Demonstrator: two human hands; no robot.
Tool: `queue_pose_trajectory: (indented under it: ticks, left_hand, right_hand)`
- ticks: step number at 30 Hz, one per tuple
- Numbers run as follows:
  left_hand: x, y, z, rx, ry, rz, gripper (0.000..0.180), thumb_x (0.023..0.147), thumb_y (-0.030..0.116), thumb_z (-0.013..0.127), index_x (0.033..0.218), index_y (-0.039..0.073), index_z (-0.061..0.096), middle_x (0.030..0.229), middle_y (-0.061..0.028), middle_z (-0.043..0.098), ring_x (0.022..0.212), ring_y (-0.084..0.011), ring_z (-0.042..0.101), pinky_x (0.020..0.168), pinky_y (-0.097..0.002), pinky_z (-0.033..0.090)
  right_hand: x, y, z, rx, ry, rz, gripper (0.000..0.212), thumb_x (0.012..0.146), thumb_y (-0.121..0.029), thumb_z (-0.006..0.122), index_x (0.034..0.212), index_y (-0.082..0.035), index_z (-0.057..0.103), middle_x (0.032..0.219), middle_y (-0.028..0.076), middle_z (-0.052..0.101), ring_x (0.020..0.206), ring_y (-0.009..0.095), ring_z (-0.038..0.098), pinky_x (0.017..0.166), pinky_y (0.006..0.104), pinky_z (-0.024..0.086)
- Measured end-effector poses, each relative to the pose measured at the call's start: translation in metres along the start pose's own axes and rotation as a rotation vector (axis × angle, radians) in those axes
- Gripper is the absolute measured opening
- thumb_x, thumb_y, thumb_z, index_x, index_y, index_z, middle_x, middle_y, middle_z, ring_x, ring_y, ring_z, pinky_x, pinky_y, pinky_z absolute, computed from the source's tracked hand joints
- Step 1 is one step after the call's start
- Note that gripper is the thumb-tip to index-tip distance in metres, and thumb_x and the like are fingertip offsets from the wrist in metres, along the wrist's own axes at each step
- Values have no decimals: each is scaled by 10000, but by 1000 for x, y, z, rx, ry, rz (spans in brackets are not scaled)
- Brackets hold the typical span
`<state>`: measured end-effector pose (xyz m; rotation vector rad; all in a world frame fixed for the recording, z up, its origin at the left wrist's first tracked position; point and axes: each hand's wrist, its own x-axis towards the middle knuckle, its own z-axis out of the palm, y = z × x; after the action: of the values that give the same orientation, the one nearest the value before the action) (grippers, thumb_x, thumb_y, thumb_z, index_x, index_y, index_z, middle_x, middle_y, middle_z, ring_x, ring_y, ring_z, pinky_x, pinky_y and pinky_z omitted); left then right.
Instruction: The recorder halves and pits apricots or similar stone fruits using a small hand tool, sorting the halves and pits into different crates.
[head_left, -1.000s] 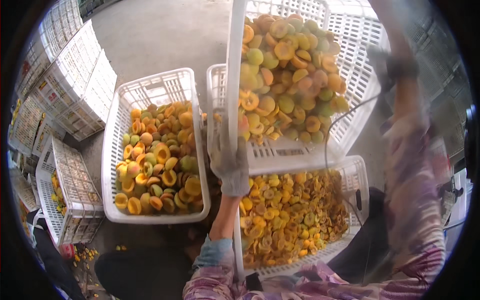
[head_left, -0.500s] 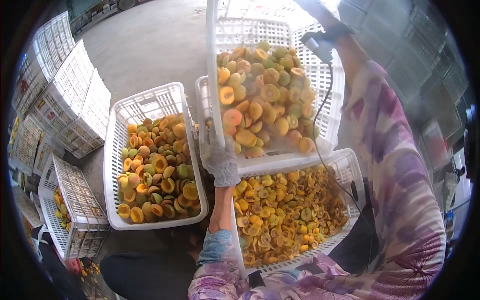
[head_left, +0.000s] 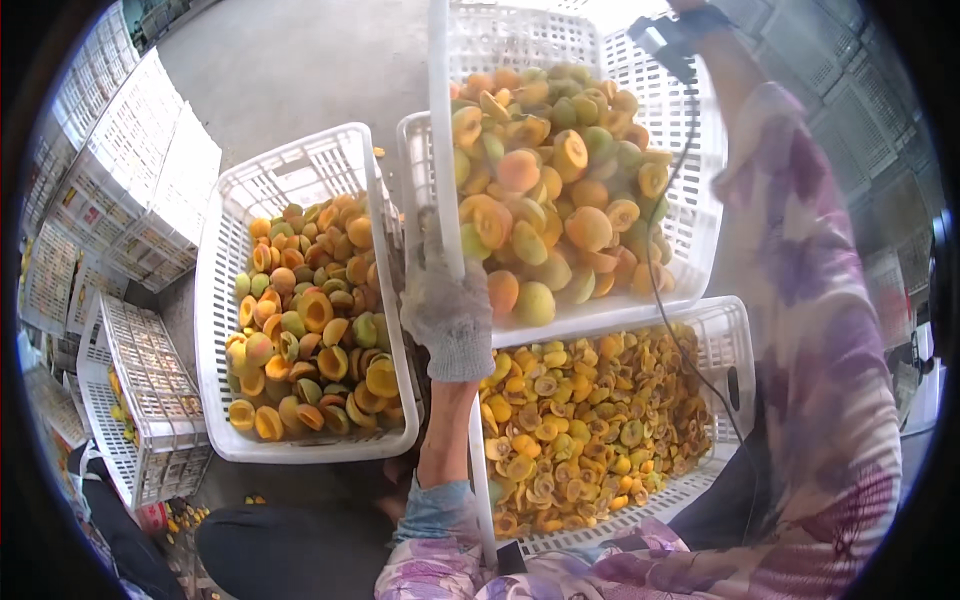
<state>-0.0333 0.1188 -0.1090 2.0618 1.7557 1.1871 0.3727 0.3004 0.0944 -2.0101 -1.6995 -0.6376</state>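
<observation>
My left hand [head_left: 447, 315], in a grey knit glove, is closed round the left rim of a tilted white plastic crate [head_left: 690, 210]. Peach-like fruit halves [head_left: 570, 215], orange and green, fill that crate and look slightly blurred. My right arm [head_left: 735, 75] reaches up along its right side; the hand itself lies beyond the upper edge. A dark strap with a small grey device [head_left: 650, 38] sits at that wrist, and a black cable [head_left: 655, 265] hangs down across the crate. Nearest me, under the raised rim, stands another white crate [head_left: 735, 345] of smaller yellow fruit pieces [head_left: 590, 430].
To the left of my left hand, a white crate [head_left: 210, 390] holds more orange and green fruit halves [head_left: 310, 320]. White crates [head_left: 125, 175] are stacked at the far left. Grey floor [head_left: 300, 70] stretches behind. Dark-clad legs [head_left: 290, 550] show at the lower edge.
The tilted crate's fruit has shifted and tumbled inside it, heaping differently. My right wrist has moved up and right, its hand still outside the picture. My left hand keeps its hold.
</observation>
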Motion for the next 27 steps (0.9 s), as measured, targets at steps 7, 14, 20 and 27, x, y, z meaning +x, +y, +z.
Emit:
queue_pose_trajectory:
  ticks: [7,14,20,27]
  left_hand:
    - [4,-5,-9,12,-11,-44,477,916,245,593,1315,-4,514,1172,-205,616,1088,-332,582,932,-409,452]
    - [16,62,-95,-180,-65,-163,477,918,227,593,1322,-13,509,1202,-200,612,1129,-320,571,969,-397,438]
    - [8,65,-117,-836,39,-385,387,912,169,636,1253,-1,564,1075,-108,649,930,-230,636,832,-343,507]
    - [-43,76,-111,-1610,-249,-1025,221,952,237,594,1075,54,612,887,-61,658,778,-187,636,716,-331,546]
  right_hand:
    - [-68,-49,-77,176,-129,-101,204,770,-186,669,931,-63,693,797,124,652,758,283,646,681,406,524]
    - [-185,-129,-72,199,-589,-69,210,763,-201,678,920,-63,693,768,120,652,728,280,649,660,409,525]
    - [-225,-155,-41,491,-578,140,233,762,-182,659,828,40,637,792,215,655,738,388,637,661,477,503]
    - [-259,-142,-22,913,-338,262,454,752,-58,686,1161,37,511,873,71,587,672,153,578,499,302,469]
